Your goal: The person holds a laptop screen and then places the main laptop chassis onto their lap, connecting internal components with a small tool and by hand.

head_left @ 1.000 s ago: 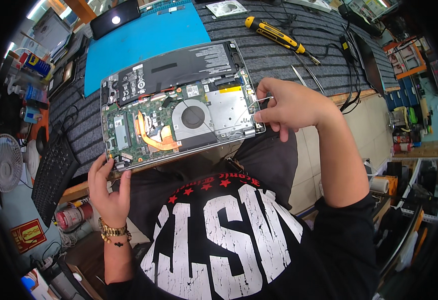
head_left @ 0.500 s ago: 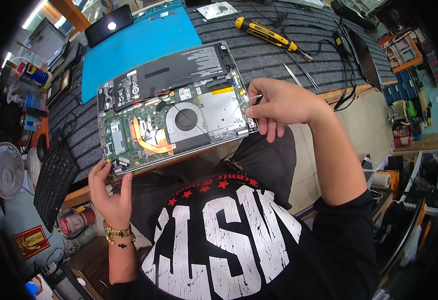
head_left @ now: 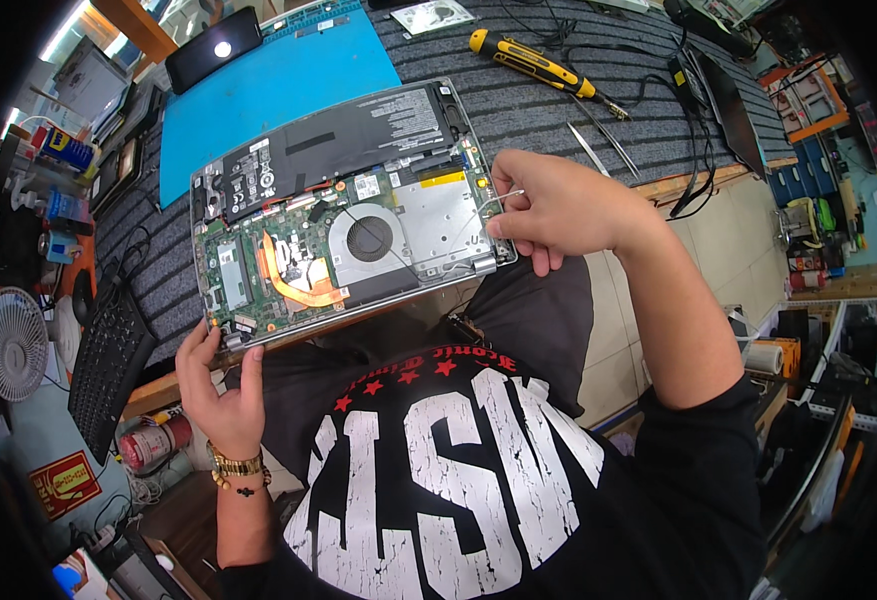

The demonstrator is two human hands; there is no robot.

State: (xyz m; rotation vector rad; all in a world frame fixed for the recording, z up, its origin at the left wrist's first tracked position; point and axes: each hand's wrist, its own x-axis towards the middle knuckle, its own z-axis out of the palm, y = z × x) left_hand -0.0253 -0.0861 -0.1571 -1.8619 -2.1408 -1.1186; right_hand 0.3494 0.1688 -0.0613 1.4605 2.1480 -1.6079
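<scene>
An opened laptop base (head_left: 443, 225) rests tilted on the bench's near edge, its insides facing up. Along its far side lies a black battery (head_left: 348, 140). Nearer me are a green board, a copper heat pipe (head_left: 303, 290) and a round fan (head_left: 368, 238). My left hand (head_left: 220, 385) grips the near left corner, thumb in front and fingers at the side. At the right edge, my right hand (head_left: 563, 210) is closed in a pinch on a thin white wire (head_left: 488, 201) that loops over the base. Its fingertips partly hide the near right corner.
A blue mat (head_left: 278, 75) lies behind the laptop, with a phone (head_left: 214, 50) at its far left. A yellow-black screwdriver (head_left: 533, 65) and tweezers (head_left: 588, 148) lie to the right on the ribbed mat. A keyboard (head_left: 113, 370) and a small fan (head_left: 16, 340) stand left.
My right hand has turned slightly at the right edge, and the white wire now shows more plainly, standing up by the fingers. My left hand keeps its grip.
</scene>
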